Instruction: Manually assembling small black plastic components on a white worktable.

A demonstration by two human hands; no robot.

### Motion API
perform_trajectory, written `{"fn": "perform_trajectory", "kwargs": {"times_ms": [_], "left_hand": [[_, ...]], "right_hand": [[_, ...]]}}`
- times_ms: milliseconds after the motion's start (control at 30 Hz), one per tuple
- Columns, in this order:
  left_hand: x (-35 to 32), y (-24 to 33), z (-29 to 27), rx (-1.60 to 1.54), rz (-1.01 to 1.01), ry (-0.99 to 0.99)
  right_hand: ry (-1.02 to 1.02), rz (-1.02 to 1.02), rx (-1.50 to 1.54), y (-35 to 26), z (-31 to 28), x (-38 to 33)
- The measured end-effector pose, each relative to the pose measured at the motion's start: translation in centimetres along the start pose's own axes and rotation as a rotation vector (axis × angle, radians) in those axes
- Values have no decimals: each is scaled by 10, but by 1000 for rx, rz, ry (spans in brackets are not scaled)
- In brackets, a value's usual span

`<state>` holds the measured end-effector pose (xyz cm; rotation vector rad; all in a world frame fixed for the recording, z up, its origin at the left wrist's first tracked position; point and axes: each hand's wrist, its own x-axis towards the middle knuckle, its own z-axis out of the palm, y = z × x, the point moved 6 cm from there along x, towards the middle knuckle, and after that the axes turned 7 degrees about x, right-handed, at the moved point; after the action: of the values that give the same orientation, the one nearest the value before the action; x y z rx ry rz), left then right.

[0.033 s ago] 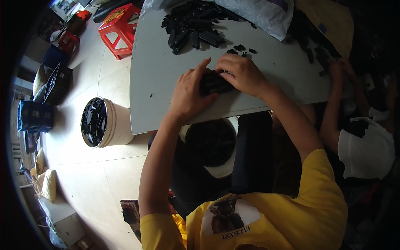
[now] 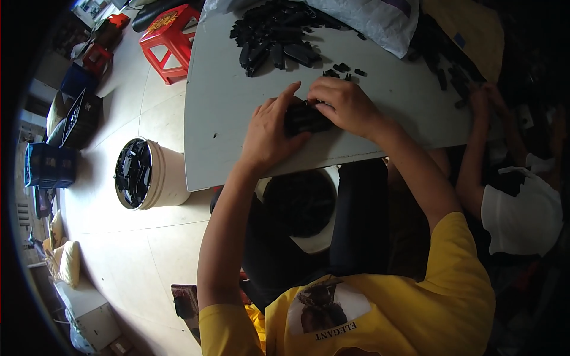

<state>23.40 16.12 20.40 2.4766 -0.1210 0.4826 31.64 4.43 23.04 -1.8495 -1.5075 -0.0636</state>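
A row of black plastic parts (image 2: 307,120) lies on the grey-white table (image 2: 217,118) close to its front edge. My left hand (image 2: 267,135) grips the row's left end, thumb along the near side and fingers beyond. Over the right end, my right hand (image 2: 344,104) is closed, with thumb and fingertips pinched together at the parts' top. Whatever sits in that pinch is too small and dark to make out. Just past my right hand lie several small black pieces (image 2: 341,68). Farther back is a heap of longer black parts (image 2: 276,38).
White plastic bags (image 2: 380,24) border the heap. Between my legs stands a bucket (image 2: 323,242) with dark contents; another bucket (image 2: 169,178), full of black parts, stands left of the table. A red stool (image 2: 172,44) is beyond it. At right, another person's hands (image 2: 484,98) touch black parts.
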Motion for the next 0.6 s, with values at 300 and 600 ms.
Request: {"fn": "perform_trajectory", "kwargs": {"times_ms": [300,600], "left_hand": [[1,1,1,-36,4,-3],[-2,7,0,-3,11,2]], "right_hand": [[-82,41,45,7,0,4],[-310,324,-64,11,12,29]]}}
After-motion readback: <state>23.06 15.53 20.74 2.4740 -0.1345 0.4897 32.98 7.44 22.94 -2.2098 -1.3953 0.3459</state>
